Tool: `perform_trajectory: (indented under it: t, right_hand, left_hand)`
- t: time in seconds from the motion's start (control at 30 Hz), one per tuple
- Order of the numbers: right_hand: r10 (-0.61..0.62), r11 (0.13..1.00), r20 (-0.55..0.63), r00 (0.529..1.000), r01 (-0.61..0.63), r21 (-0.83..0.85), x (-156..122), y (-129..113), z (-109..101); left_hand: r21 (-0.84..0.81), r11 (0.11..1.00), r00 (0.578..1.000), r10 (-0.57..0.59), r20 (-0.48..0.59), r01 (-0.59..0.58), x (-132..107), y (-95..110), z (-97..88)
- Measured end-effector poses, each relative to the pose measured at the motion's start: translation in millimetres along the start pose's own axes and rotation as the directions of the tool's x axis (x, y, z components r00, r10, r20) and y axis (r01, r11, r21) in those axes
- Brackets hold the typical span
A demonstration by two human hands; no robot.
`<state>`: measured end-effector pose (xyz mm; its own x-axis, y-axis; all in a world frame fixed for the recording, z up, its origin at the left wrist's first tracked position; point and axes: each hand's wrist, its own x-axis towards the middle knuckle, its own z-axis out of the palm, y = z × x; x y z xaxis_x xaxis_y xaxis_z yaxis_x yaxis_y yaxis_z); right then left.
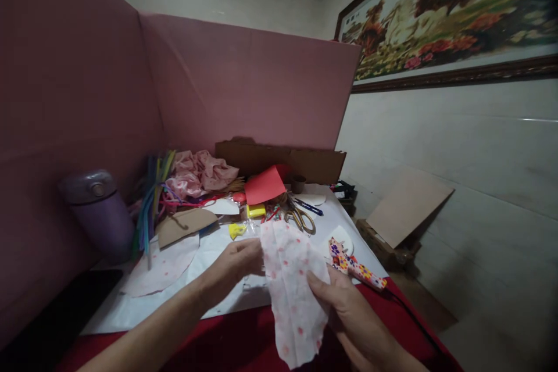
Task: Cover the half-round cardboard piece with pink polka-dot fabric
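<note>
A white piece of fabric with pink dots (293, 296) hangs upright in front of me, above the table's near edge. My right hand (349, 308) grips its right side, thumb on the front and fingers behind. At the upper left edge of the fabric, my left hand (244, 258) is closed, its fingertips partly hidden by the cloth. Just beyond my right hand lies a flower-patterned hot glue gun (360, 270) with a dark cord. Brass-handled scissors (300, 220) and dark blue thread snips (309, 207) rest behind the fabric.
On the white sheet (222, 296) lie another dotted fabric piece (163, 267), brown cardboard (185, 225), red paper (264, 186) and yellow bits (237, 231). Pipe cleaners (150, 203), crumpled pink cloth (203, 173) and a purple bottle (102, 215) stand left. A pink partition (248, 81) encloses the back.
</note>
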<state>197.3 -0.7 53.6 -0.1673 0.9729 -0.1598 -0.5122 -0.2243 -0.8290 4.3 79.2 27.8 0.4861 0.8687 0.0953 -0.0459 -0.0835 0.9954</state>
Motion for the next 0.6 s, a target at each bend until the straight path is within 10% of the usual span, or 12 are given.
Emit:
perform_trajectory:
  t: [0.23, 0.6]
  right_hand:
    - [-0.187, 0.936, 0.012, 0.982, 0.182, -0.301, 27, 18, -9]
    - [-0.248, 0.921, 0.037, 0.968, 0.248, -0.301, 30, 22, -5]
  left_hand:
    - [-0.471, 0.872, 0.989, -0.148, -0.001, 0.13, -18, -9, 15.6]
    - [-0.597, 0.789, 0.987, -0.157, 0.029, 0.143, -25, -13, 20.9]
